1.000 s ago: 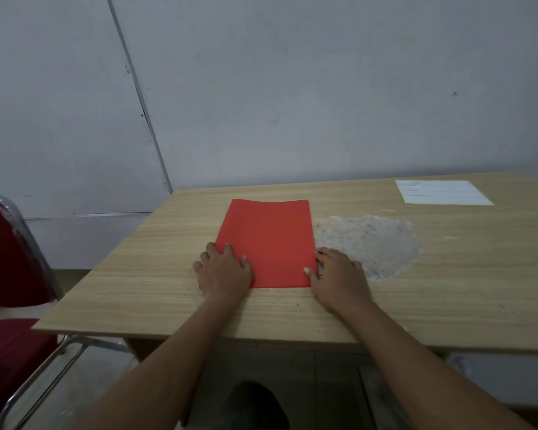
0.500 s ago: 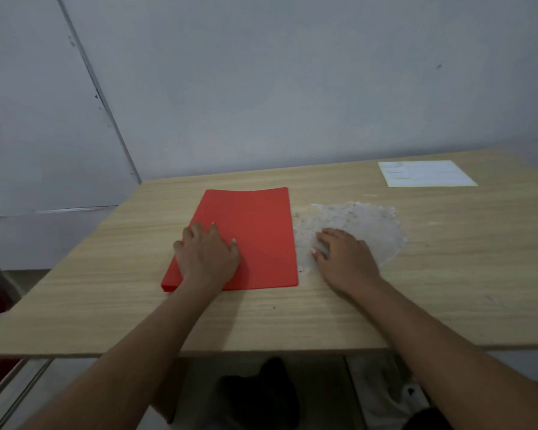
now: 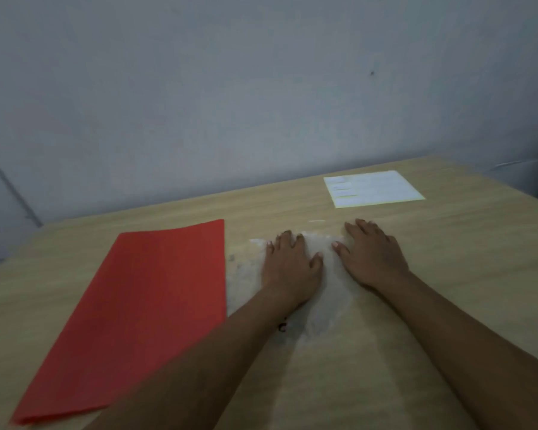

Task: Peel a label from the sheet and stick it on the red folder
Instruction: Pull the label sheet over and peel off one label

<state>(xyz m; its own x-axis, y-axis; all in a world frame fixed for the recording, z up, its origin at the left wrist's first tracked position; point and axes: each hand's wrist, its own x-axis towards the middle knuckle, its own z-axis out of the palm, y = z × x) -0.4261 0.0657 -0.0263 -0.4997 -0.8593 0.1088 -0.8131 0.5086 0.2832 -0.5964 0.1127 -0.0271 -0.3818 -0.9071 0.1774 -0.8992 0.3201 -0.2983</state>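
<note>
Label sheet (image 3: 373,187): white, lying flat at the far right of the table (image 3: 463,259), close to the back edge. Faint rows show on its left part, and a pale yellowish margin runs along its near edge. Motion blur prevents telling individual labels apart. Neither hand touches it.

Red folder (image 3: 143,305): closed and flat on the left half of the table, its long side running from the near left toward the far middle. It is well apart from the label sheet. No label can be made out on its upper face.

Left hand (image 3: 289,268): palm down on the table just to the right of the folder, clear of its edge. Its fingers are extended and slightly spread, holding nothing.

Right hand (image 3: 373,259): palm down beside the left hand, with the thumbs near each other but not touching. Its fingers are straight and hold nothing, and the fingertips point toward the label sheet, short of it.

Both hands rest on a whitish worn patch (image 3: 330,293) in the wood-grain surface. A small dark mark (image 3: 282,327) lies on the patch by the left forearm.

A plain grey wall (image 3: 261,88) stands behind the table.
</note>
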